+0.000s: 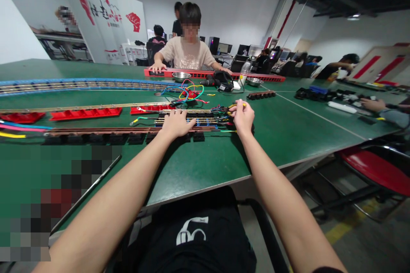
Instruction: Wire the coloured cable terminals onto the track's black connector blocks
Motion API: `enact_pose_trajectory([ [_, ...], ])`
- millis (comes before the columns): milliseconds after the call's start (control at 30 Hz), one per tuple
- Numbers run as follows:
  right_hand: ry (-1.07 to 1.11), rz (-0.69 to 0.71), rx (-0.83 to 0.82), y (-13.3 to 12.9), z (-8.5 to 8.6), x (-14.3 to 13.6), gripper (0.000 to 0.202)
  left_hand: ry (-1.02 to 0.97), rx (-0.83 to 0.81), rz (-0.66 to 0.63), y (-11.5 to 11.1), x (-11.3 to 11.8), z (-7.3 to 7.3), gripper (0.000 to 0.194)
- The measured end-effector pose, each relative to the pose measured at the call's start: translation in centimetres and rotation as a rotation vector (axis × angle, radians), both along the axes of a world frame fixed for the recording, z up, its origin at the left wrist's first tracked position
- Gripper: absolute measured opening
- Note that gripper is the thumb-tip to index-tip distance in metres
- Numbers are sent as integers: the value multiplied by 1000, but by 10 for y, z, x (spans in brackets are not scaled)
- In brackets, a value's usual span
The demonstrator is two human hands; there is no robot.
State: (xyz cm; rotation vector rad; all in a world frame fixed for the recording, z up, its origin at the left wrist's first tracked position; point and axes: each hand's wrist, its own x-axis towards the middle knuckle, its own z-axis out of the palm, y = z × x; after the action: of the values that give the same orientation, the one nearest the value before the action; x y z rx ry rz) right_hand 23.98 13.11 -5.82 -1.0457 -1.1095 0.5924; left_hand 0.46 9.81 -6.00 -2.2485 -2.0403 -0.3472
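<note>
My left hand (177, 123) lies with spread fingers on a group of parallel metal rails (201, 120) set in black and blue holders. Beyond the rails' right end, my right hand (244, 116) is closed in a pinch. Yellow pieces (231, 108) show at its fingertips, though I cannot tell whether they are wires or tool handles. Several coloured wires (221, 111) with dark ends run between the rails and that hand. Brown rails (105, 130) on black supports stretch left from under my left hand. A green wire (141, 118) with a ring terminal lies beside the left fingers.
Red holders (86, 114) and a curved blue track (80, 85) extend leftward on the green table (304, 119). Across it, a person (190, 47) touches a long red rail (262, 76). Metal bowls (181, 76), a bottle (245, 72) and a black power tool (221, 81) stand between us.
</note>
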Motion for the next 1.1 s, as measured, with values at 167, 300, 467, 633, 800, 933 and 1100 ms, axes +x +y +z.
enact_pose_trajectory([
  [167,-18,-94,117,-6,-12,-1,37,2,-2,4,2,-1,-2,72],
  [300,-185,-147,162,-13,-15,0,38,1,0,-3,1,-1,-2,72],
  [467,-506,-203,221,-22,-13,-2,43,-4,8,-9,1,-1,-2,71],
  [633,-644,-110,275,-30,-13,-9,36,-1,7,-12,3,-2,-3,71],
  [800,-602,-37,204,-33,-12,-13,31,-6,-1,-6,3,-1,-3,70],
  [933,-619,-16,183,-33,-11,-11,29,-10,3,-4,2,-1,-3,69],
  [1100,-701,31,229,-31,-12,-10,30,5,34,-12,2,-1,-3,69],
])
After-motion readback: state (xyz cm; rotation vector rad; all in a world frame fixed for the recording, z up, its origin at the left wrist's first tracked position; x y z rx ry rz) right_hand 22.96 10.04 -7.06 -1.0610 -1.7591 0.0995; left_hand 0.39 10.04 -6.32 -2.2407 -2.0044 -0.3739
